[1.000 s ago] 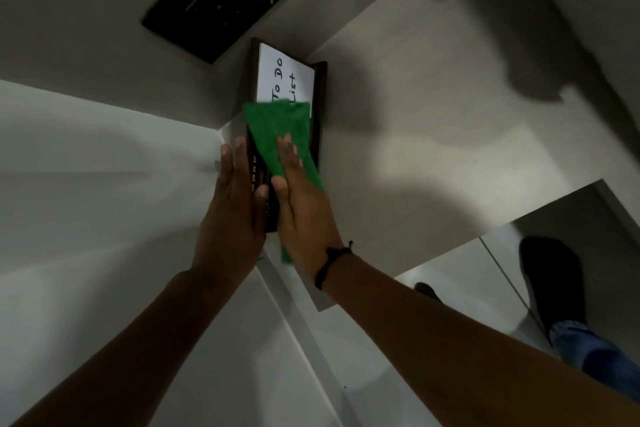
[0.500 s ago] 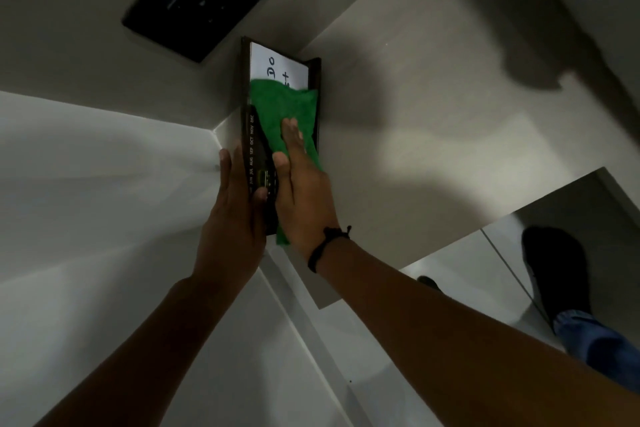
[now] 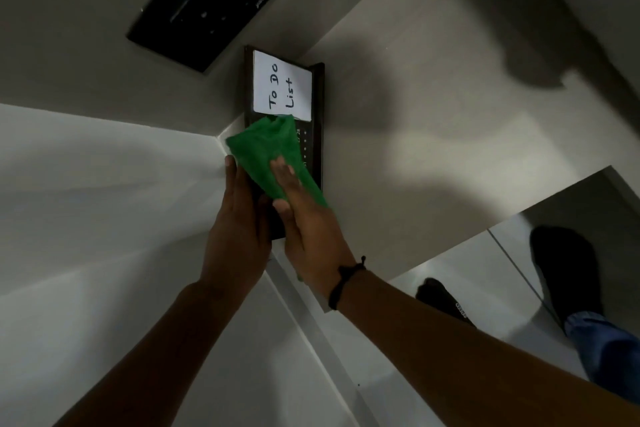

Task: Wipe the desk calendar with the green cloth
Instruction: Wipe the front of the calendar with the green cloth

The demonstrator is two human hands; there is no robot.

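Note:
The desk calendar (image 3: pixel 317 121) is a dark, long frame lying on the pale desk, with a white "To Do List" card on its far half. The green cloth (image 3: pixel 266 152) is spread over the calendar's near half, just short of the card. My right hand (image 3: pixel 308 229) presses flat on the cloth, fingers pointing away from me. My left hand (image 3: pixel 239 229) holds the calendar's left edge and near end, thumb over the frame. The near part of the calendar is hidden under the cloth and both hands.
A black flat device (image 3: pixel 214 0) lies on the desk beyond the calendar. A white wall surface (image 3: pixel 104 201) meets the desk at the left. The desk edge (image 3: pixel 450 250) runs at right, with floor tiles and my feet (image 3: pixel 561 274) below.
My right hand pushed the cloth up over the "To Do List" card, then drew it back toward me, so the whole card shows again. My left hand kept its hold.

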